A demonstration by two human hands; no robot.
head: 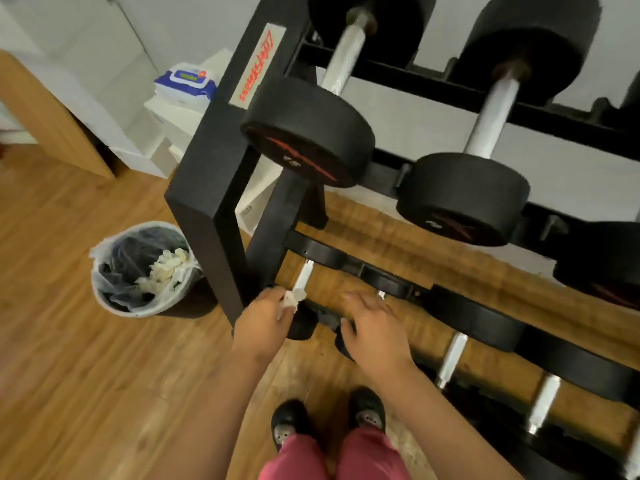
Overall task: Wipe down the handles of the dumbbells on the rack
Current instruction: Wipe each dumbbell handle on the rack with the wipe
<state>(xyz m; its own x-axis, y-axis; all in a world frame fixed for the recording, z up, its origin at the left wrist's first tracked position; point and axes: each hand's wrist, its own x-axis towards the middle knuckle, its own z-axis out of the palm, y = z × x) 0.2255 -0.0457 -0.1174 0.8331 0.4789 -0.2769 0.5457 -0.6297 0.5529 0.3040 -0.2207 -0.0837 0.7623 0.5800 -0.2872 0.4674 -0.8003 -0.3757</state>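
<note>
Down at the lower tier of the rack [207,150], left end: L hand [265,318] has its fingers curled round a crumpled white wipe [289,302], pressed to the near end of the first small dumbbell's chrome handle [304,276]. Handle runs off toward 1 o'clock from the hand; its near black head [302,325] sits just below the knuckles. R hand [374,327] is at 3 o'clock of the L, apart from it, fingers fairly straight & spread, holding nothing, laid over the second small dumbbell [344,344]. Can't tell if the palm actually touches it, pic is blurred there.

In the way: rack's black end post stands at 9 o'clock of the L hand, v. close to it. Upper tier hangs over at 12 o'clock w/ two big dumbbells, one [308,133] right above the hands, the other [464,199] at 2 o'clock. More chrome handles [453,355] line the lower tier toward 4 o'clock.

Around: lined waste bin [138,311] on the wood floor [86,375] at 9 o'clock, near the post's foot, w/ used wipes [166,268] crumpled inside. Blue-white wipe pack [185,79] sits on white boxes [166,112] at 11 o'clock, beside the rack. Black shoes [289,424] & pink trousers [332,459] at 6 o'clock.
</note>
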